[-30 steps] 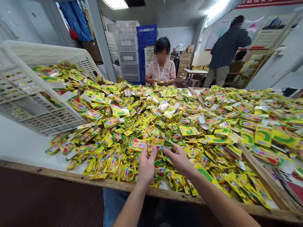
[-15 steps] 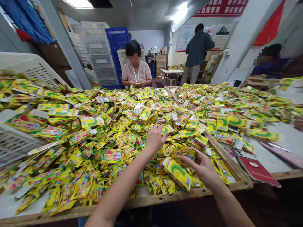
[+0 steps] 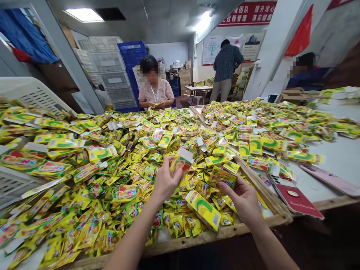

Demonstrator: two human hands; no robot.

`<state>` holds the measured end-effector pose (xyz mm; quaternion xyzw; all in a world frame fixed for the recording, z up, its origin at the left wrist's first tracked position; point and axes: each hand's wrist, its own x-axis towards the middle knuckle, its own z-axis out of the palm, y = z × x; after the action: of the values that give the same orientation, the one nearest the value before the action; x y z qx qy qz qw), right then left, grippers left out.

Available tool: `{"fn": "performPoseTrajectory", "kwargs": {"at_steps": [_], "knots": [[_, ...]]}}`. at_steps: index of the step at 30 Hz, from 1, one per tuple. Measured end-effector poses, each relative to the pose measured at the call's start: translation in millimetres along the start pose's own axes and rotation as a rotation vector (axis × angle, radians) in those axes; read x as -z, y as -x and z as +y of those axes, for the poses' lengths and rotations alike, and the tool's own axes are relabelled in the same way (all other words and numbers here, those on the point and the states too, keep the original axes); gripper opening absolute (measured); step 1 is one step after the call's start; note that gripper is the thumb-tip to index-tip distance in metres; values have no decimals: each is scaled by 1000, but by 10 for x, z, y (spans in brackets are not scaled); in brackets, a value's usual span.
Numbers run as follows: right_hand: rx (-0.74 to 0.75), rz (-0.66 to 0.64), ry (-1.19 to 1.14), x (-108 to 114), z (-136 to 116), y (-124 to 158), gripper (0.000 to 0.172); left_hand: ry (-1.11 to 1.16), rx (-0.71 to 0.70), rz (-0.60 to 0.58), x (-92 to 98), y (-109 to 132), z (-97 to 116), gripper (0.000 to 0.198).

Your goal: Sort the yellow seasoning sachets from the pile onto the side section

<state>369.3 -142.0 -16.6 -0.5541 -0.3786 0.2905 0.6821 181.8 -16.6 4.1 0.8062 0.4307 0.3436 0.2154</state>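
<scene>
Site: small packing workshop, factory-type room. Long table with wooden rails, heaped with printed yellow sachets in bulk. Behind it, stacked white plastic crates and a blue crate; cardboard cartons further back. Seated co-worker at the far side of the table; a second person stands at the rear. Red slogan banner and posters on the wall; fluorescent ceiling panel overhead.
</scene>
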Motion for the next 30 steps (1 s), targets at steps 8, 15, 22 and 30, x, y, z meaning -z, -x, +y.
{"fn": "performPoseTrajectory", "kwargs": {"at_steps": [8,15,22,30], "knots": [[317,-101,-48,-359,-476,-11,25,77,-57,57,0,652,158,57],[451,-692,632,-408,-709,-198,11,-60,-236,122,28,765,40,49],[87,-704,327,-543,-538,-249,24,-102,-273,162,-2,848,-58,50],[373,-374,351,-752,-387,-32,21,68,-130,225,85,947,-93,49]]}}
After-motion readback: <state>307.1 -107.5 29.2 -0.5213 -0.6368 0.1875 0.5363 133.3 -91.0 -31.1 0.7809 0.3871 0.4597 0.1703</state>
